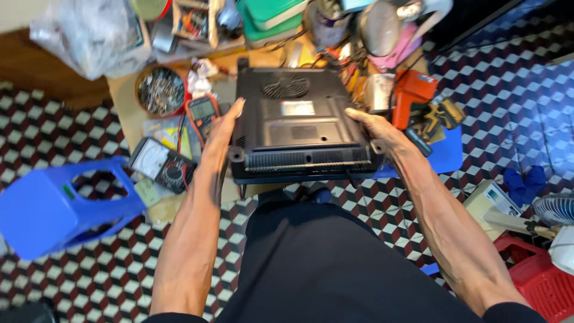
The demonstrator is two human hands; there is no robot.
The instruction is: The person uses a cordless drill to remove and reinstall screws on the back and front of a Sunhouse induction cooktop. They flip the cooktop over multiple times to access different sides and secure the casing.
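Both hands clamp the black cooktop [299, 122], underside up: left hand [222, 134] flat on its left edge, right hand [372, 127] gripping the right. Its long axis runs away from the person, fan grille far, vent slots near. It sits on a crowded low table [128, 96], multimeters [203, 113] just left, orange tool [412, 96] just right. A round tin [160, 91] holds metal bits.

Single head-worn view, looking steeply down from above the person's lap. Both forearms enter from the near edge; the low bench [128, 98] lies far, the tiled floor [508, 119] left, right and near.
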